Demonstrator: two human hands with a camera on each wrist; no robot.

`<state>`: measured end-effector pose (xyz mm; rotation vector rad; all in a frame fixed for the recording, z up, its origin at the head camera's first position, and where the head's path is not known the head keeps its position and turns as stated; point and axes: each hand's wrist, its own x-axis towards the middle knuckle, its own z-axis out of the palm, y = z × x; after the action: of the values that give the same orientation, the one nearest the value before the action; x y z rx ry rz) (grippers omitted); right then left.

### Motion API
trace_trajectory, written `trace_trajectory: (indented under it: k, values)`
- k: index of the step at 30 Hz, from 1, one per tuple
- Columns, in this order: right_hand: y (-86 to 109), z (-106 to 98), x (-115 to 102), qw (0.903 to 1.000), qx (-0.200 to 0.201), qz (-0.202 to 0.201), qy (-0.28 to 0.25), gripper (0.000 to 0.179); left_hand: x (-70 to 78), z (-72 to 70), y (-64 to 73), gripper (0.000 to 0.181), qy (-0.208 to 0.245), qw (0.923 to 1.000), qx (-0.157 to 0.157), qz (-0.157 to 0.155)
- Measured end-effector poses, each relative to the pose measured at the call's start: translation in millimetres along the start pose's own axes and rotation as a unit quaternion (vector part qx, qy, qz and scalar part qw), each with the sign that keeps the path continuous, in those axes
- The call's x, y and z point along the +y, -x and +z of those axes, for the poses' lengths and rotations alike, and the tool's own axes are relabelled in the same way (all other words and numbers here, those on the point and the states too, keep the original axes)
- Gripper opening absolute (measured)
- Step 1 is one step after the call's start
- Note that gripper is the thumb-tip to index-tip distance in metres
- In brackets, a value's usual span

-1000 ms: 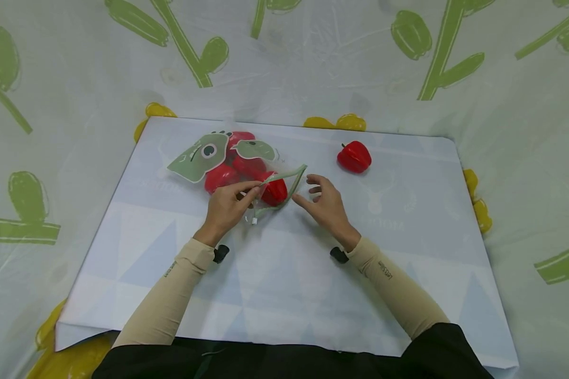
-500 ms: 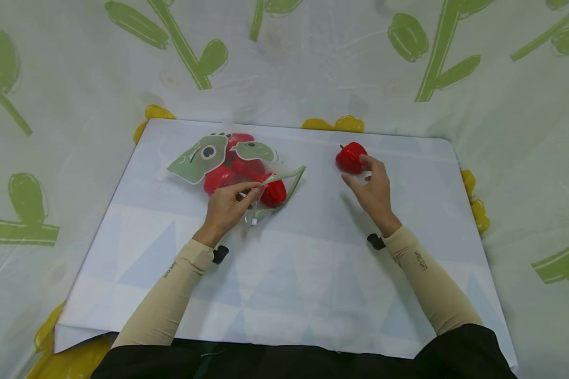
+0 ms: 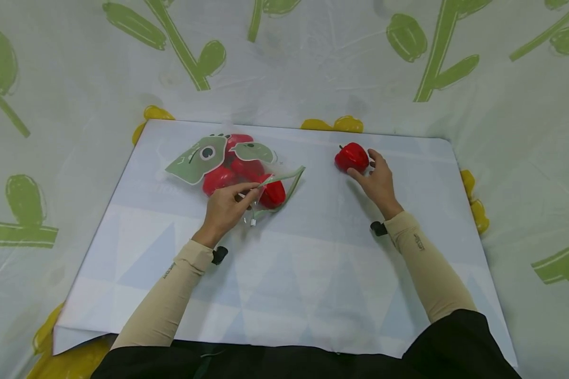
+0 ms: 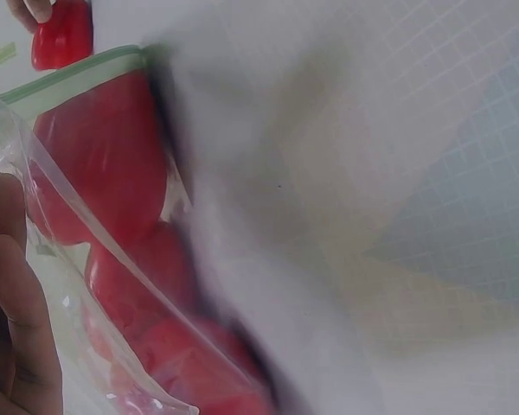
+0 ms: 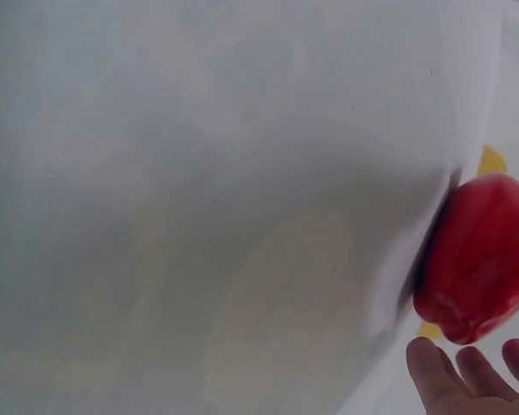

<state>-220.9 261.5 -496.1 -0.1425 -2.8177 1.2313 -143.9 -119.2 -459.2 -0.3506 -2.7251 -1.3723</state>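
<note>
Head view: left of centre in the frame, the left hand [image 3: 227, 210] has its grip closed on the edge of a clear zip bag [image 3: 194, 160] holding red bell peppers [image 3: 218, 180] on the desk [image 3: 308, 284]; right of centre, the right hand [image 3: 378, 181], grip open, is at a loose red bell pepper [image 3: 352, 157]. Left wrist view: bagged peppers stretch from upper left to lower centre. Right wrist view: the loose pepper is at the right edge, fingertips just below.

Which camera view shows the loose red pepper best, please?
The head view: the red pepper shows nearly whole there, stem included. The right wrist view shows it larger, but cut by the frame's edge; the left wrist view shows only part, at the top edge.
</note>
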Motion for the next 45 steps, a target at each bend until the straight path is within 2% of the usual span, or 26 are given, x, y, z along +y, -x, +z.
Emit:
trace_trajectory:
  k: [7, 14, 19, 22, 25, 30, 33, 36, 40, 45]
  values:
    - [-6.4, 7, -5, 0.9995, 0.002, 0.030, -0.013, 0.081, 0.3, 1.1, 0.3, 0.028, 0.003, 1.0000, -0.001, 0.005]
    - [-21.0, 20, 15, 0.9975, 0.018, 0.063, 0.027, 0.077, -0.8, 1.4, -0.2, 0.027, 0.007, 1.0000, -0.002, 0.003]
    - [-8.4, 13, -2, 0.9974, 0.032, 0.050, -0.040, 0.074, -2.4, 1.4, -0.5, 0.026, 0.005, 1.0000, -0.003, 0.005]
    - [-3.1, 12, -6, 0.9971, 0.037, 0.048, -0.047, 0.072, -2.6, 1.0, -0.6, 0.026, 0.005, 1.0000, -0.001, 0.006]
    - [-6.8, 16, 5, 0.9969, 0.044, 0.040, -0.051, 0.071, -2.6, 0.4, -0.3, 0.026, 0.006, 1.0000, -0.001, 0.004]
    - [-18.3, 26, 38, 0.9977, 0.056, 0.017, -0.034, 0.071, -3.7, 0.5, -0.3, 0.026, 0.006, 1.0000, -0.002, 0.003]
    - [-20.6, 27, 48, 0.9978, 0.054, 0.016, -0.035, 0.071, -4.5, 0.6, -0.3, 0.027, 0.005, 1.0000, 0.000, 0.006]
    - [-13.3, 21, 36, 0.9970, 0.050, 0.021, -0.056, 0.068, -5.2, 0.6, 0.1, 0.027, 0.002, 1.0000, 0.001, 0.005]
    - [3.8, 9, 9, 0.9955, 0.042, 0.028, -0.080, 0.066, -6.3, 0.6, 0.6, 0.028, -0.001, 1.0000, 0.000, 0.002]
    - [14.5, 0, 1, 0.9965, 0.029, 0.025, -0.074, 0.066, -6.8, -0.1, 0.7, 0.028, -0.001, 1.0000, 0.001, 0.004]
